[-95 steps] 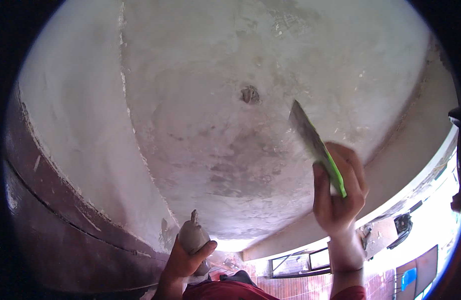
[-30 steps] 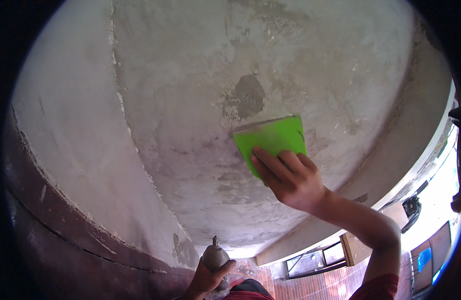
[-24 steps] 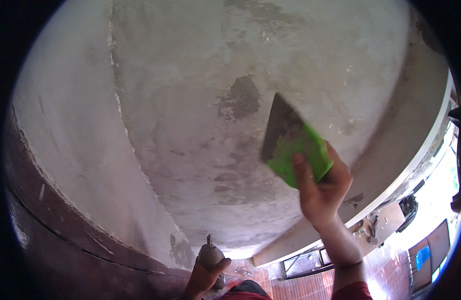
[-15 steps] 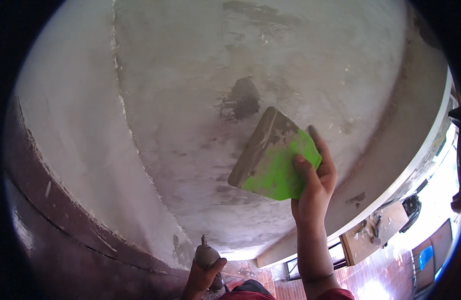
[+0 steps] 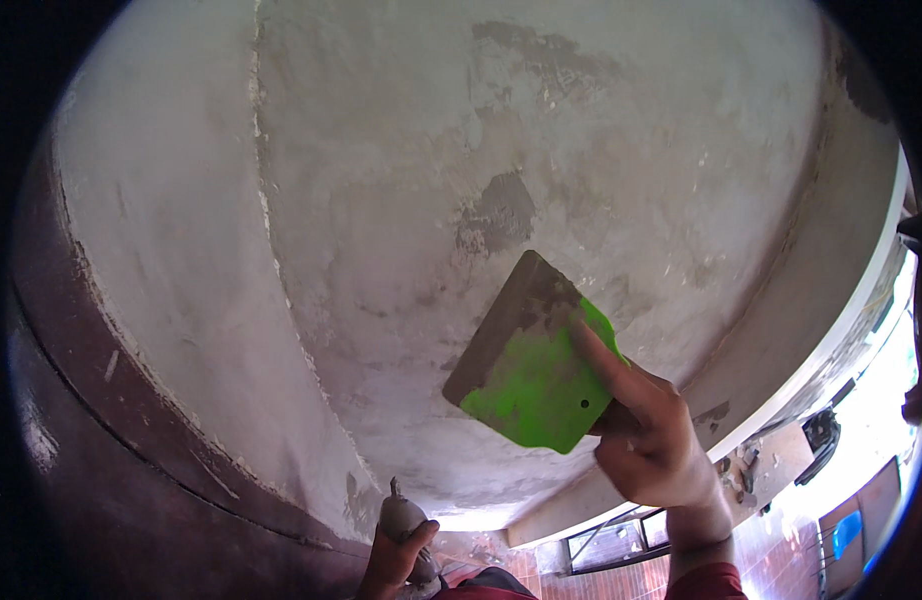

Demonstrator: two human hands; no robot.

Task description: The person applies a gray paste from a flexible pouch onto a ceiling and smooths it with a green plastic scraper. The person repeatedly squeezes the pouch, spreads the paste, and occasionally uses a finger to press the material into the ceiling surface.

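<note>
My right hand [image 5: 641,420] grips a flat green spreader [image 5: 526,385], its index finger along the near face and grey paste coating the left edge. Above it, a damp darker patch [image 5: 497,210] marks the pale, mottled plaster surface [image 5: 381,190], which fills most of the view. Whether the blade touches the plaster is unclear. At the bottom, my left hand [image 5: 391,555] is closed round a grey, bulging, bag-like thing [image 5: 401,517] with a short tip.
A dark maroon surface [image 5: 111,440] curves along the left, beside a cracked plaster seam. At right runs a pale ledge [image 5: 781,350]; beyond are a board [image 5: 781,450] with small objects, a black bundle [image 5: 819,430], a blue object [image 5: 847,530], windows [image 5: 611,540] and red tiles [image 5: 621,585].
The rough hollow seen earlier now shows as a smeared dark patch. Since half a second ago the spreader has moved slightly down and my index finger has shifted onto its near face.
</note>
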